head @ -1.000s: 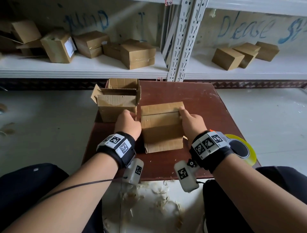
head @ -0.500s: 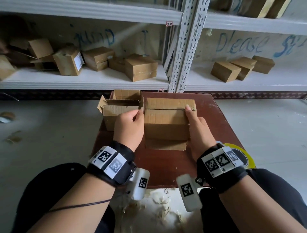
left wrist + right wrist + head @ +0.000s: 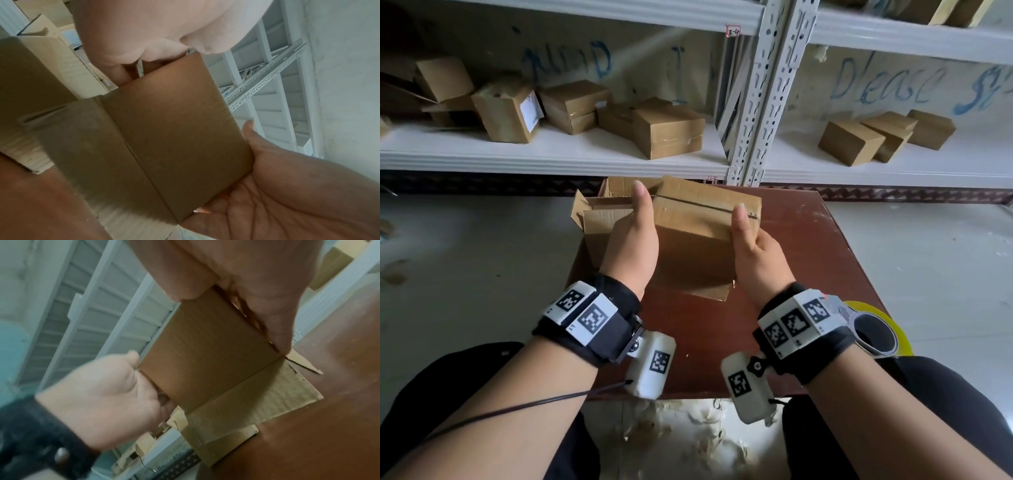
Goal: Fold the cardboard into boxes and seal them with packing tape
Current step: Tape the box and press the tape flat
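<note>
Both hands' grip [image 3: 634,240] [image 3: 755,245] unchanged, cardboard box [image 3: 695,240] now lifted, tilted off table [image 3: 825,260]

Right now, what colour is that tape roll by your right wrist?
Yellow; the tape roll shows best in the head view.

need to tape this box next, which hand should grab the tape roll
Right. The tape roll lies at the table's near right corner, just behind the right hand; the left hand would cross the box.

Brown cardboard box [image 3: 698,236] raised above table, tilted, top flaps closed with untaped seam, bottom flaps hanging open. Yellow packing tape roll [image 3: 890,329] near right table edge.
</note>
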